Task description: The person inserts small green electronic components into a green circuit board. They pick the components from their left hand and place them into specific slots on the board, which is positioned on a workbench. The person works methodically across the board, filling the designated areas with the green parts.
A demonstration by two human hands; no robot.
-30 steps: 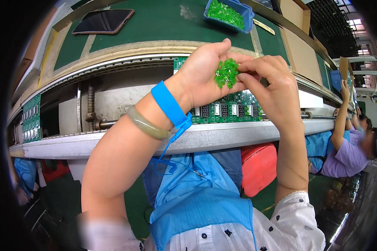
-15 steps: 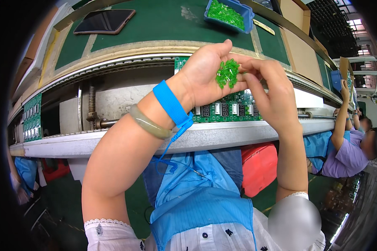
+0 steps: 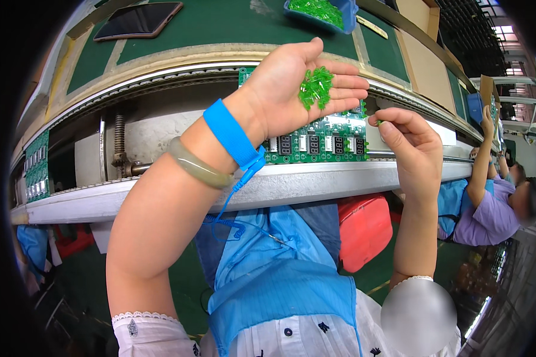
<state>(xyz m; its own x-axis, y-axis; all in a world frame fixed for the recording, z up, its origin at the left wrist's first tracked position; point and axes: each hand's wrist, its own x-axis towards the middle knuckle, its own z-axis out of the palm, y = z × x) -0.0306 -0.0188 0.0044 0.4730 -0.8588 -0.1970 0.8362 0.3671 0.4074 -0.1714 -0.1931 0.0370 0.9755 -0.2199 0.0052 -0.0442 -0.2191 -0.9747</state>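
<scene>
My left hand (image 3: 275,92) is palm up with its fingers stretched out, and a small heap of green LEDs (image 3: 315,88) rests on the palm and finger bases. It hovers over a green circuit board (image 3: 326,127) with several digit displays and white connectors, hiding part of it. To the right of the board, my right hand (image 3: 415,143) pinches a tiny green LED (image 3: 380,122) between thumb and fingertips. A blue wrist strap (image 3: 232,135) with a coiled cord and a stone bangle (image 3: 196,166) are on my left arm.
Beyond the conveyor rail (image 3: 178,193), a blue bin (image 3: 321,22) of green LEDs and a phone (image 3: 138,21) lie on the green bench. More boards (image 3: 37,169) sit at far left. A red stool (image 3: 364,232) stands below. Another person (image 3: 488,208) works at right.
My right hand has drawn away from the heap to the right and now pinches one LED. My left hand's fingers have come into view, stretched out. The whole view has shifted slightly.
</scene>
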